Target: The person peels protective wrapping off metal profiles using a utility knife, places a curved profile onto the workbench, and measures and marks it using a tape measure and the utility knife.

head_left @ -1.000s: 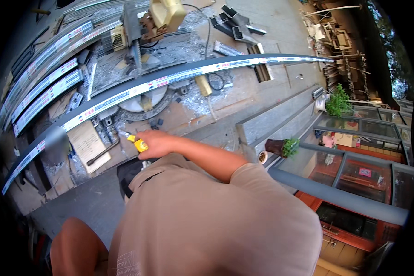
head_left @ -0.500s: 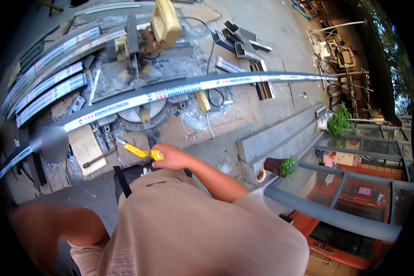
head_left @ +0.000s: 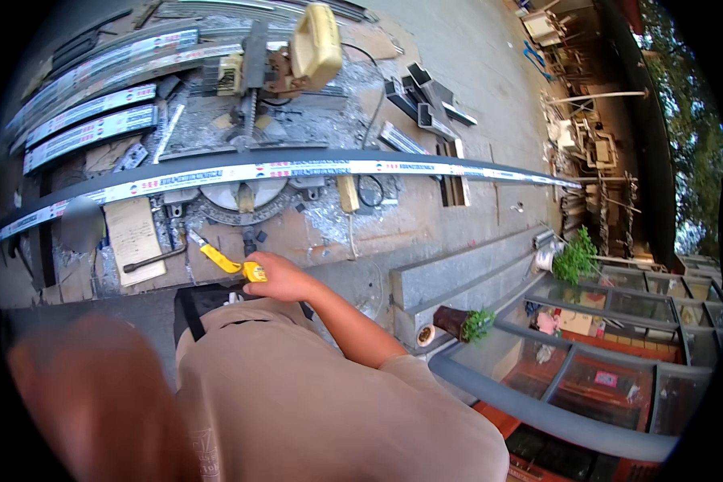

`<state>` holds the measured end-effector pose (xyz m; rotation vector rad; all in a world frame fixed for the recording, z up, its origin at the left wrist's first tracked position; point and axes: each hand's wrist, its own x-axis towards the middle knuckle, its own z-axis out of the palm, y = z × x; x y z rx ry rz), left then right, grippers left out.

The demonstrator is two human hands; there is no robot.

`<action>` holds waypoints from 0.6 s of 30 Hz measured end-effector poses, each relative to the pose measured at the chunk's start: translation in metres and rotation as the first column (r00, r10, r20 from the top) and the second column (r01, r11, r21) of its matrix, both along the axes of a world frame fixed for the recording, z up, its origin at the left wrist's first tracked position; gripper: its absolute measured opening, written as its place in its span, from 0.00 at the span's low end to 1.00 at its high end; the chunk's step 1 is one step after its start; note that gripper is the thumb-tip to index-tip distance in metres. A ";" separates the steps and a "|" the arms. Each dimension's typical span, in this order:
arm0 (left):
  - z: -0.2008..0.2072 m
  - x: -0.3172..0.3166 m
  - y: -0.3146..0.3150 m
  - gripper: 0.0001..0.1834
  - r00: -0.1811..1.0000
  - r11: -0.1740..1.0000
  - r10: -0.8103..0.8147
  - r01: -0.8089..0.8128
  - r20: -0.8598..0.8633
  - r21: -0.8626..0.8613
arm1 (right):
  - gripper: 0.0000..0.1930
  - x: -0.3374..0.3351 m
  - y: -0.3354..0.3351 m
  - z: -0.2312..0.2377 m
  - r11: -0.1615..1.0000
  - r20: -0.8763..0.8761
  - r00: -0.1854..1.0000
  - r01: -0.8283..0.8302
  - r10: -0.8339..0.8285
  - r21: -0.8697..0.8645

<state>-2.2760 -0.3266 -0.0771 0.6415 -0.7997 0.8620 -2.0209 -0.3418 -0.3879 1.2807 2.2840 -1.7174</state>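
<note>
— What's in your right hand [head_left: 279, 279]?

— My fingers are clenched around the yellow handle of a tape measure [head_left: 231, 264]. Its yellow blade sticks out up and to my left, toward the miter saw [head_left: 253, 120].

— Where is that, relative to the rest?

— Just below the long aluminium profile [head_left: 297, 170], the one wrapped in white printed film that runs across the whole view from left to right. The tape's tip ends near the saw's round base, short of the profile. I can't tell whether the tip touches anything.

— And the saw?

— It sits beyond the profile on a dusty surface [head_left: 426, 221] strewn with metal shavings. Its yellow motor housing [head_left: 316, 44] is raised at the top of the view.

— Your left hand?

— I can't tell. A blurred, reddish forearm [head_left: 88, 402] fills the lower left corner, and the hand itself doesn't show clearly.

— What else lies around?

— A pale wooden block [head_left: 133, 238] rests left of the tape, with a dark metal rod [head_left: 154, 259] lying at its lower edge. More film-wrapped profiles [head_left: 88, 128] are stacked at the upper left. Short dark offcuts [head_left: 426, 104] lie to the right of the saw. Lower right, two small potted plants [head_left: 574, 257] stand by a concrete ledge, above a glass-roofed frame [head_left: 618, 337].
</note>
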 end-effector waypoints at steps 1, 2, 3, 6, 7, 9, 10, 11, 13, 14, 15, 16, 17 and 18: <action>-0.018 -0.005 -0.002 0.29 0.999 0.988 0.036 -0.041 -0.037 -0.149 | 0.35 -0.002 0.001 0.002 1.000 -0.010 1.000 0.001 -0.001 -0.016; -0.036 -0.013 -0.012 0.31 0.986 0.936 0.132 -0.156 -0.099 -0.314 | 0.35 -0.012 0.003 0.006 0.999 -0.033 0.999 -0.031 0.029 -0.042; -0.088 -0.008 -0.003 0.32 0.962 0.892 0.212 -0.261 -0.170 -0.369 | 0.35 -0.002 0.005 0.005 0.999 -0.011 1.000 0.017 -0.017 -0.027; -0.178 -0.011 -0.024 0.24 0.656 0.440 0.077 -0.698 -0.750 -0.566 | 0.37 -0.006 0.007 0.023 0.989 -0.017 0.995 0.096 -0.098 -0.112; -0.203 -0.007 -0.030 0.21 0.293 0.384 -0.050 -0.877 -0.955 -0.290 | 0.37 -0.007 0.010 0.023 0.988 -0.054 0.994 0.090 -0.097 -0.129; -0.253 -0.005 -0.050 0.14 -0.362 0.576 -0.111 -0.782 -0.925 0.237 | 0.45 -0.010 0.015 0.030 0.987 -0.038 0.998 0.053 -0.059 -0.149; -0.268 -0.001 -0.059 0.14 -0.401 0.607 -0.106 -0.751 -0.910 0.260 | 0.45 -0.014 0.017 0.035 0.987 -0.043 0.997 0.056 -0.064 -0.151; -0.277 0.002 -0.066 0.15 -0.439 0.638 -0.099 -0.717 -0.893 0.281 | 0.50 -0.017 0.020 0.043 0.990 -0.075 0.997 0.020 -0.031 -0.141; -0.287 0.004 -0.077 0.15 -0.395 0.683 -0.096 -0.694 -0.913 0.228 | 0.55 -0.027 0.021 0.052 0.991 -0.109 0.994 -0.014 0.000 -0.134; -0.287 0.004 -0.078 0.14 -0.346 0.722 -0.093 -0.669 -0.933 0.176 | 0.57 -0.030 0.024 0.055 0.991 -0.107 0.993 -0.059 0.047 -0.120; -0.285 0.002 -0.079 0.14 -0.350 0.725 -0.093 -0.666 -0.932 0.178 | 0.60 -0.033 0.026 0.057 0.989 -0.104 0.990 -0.105 0.094 -0.107; -0.282 0.001 -0.080 0.13 -0.281 0.707 -0.119 -0.697 -0.952 0.117 | 0.60 -0.035 0.028 0.058 0.989 -0.108 0.990 -0.102 0.090 -0.107; -0.279 -0.001 -0.080 0.11 -0.208 0.688 -0.142 -0.724 -0.968 0.054 | 0.60 -0.037 0.032 0.059 0.982 -0.122 0.986 -0.128 0.112 -0.136; -0.276 -0.004 -0.079 0.10 -0.322 0.720 -0.015 -0.660 -0.947 0.213 | 0.60 -0.038 0.034 0.059 0.974 -0.136 0.982 -0.154 0.132 -0.165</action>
